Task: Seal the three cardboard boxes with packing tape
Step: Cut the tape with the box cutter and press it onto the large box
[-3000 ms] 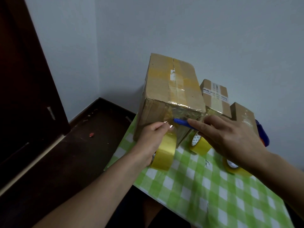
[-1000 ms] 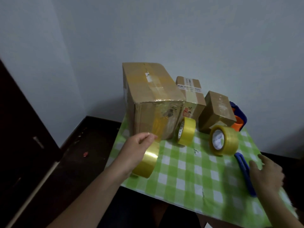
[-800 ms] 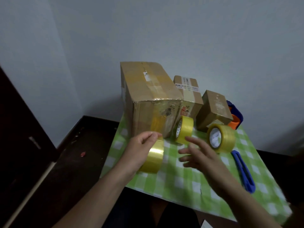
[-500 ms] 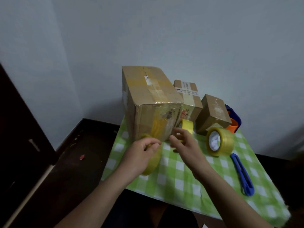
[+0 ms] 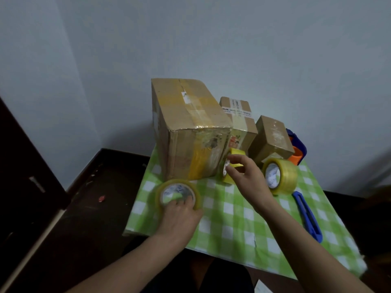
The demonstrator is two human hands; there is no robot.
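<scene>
At the left of the frame lies a dark wooden floor [image 5: 88, 199], and beside it the green-and-white checked tablecloth [image 5: 232, 225] begins. On the cloth's left part the translucent yellow tape roll [image 5: 169, 187] now lies flat on its side, where half a second ago it stood on edge in the air. The left hand [image 5: 179, 218] holds it down, fingers curled over its near rim and thumb at its right side. Just behind it stands the large brown cardboard box [image 5: 186, 123], with shiny tape across its top and down its front face. The strip that was being cut at that front edge three seconds ago is free of the roll, so this box looks sealed. Right of centre, the right hand [image 5: 247, 182], empty a second ago, pinches the bright yellow tape roll [image 5: 234, 155], which stands on edge touching the large box's lower right corner. Behind it are the medium brown cardboard box [image 5: 243, 125] with a printed label and the small brown cardboard box [image 5: 270, 138], both well beyond either hand, so sealing them is probably what remains. Further right a pale clear tape roll [image 5: 285, 176] stands on edge, a blue-and-orange tape dispenser [image 5: 297, 149] sits behind it, and the blue plastic utility knife [image 5: 307, 216] lies untouched near the cloth's right edge.
</scene>
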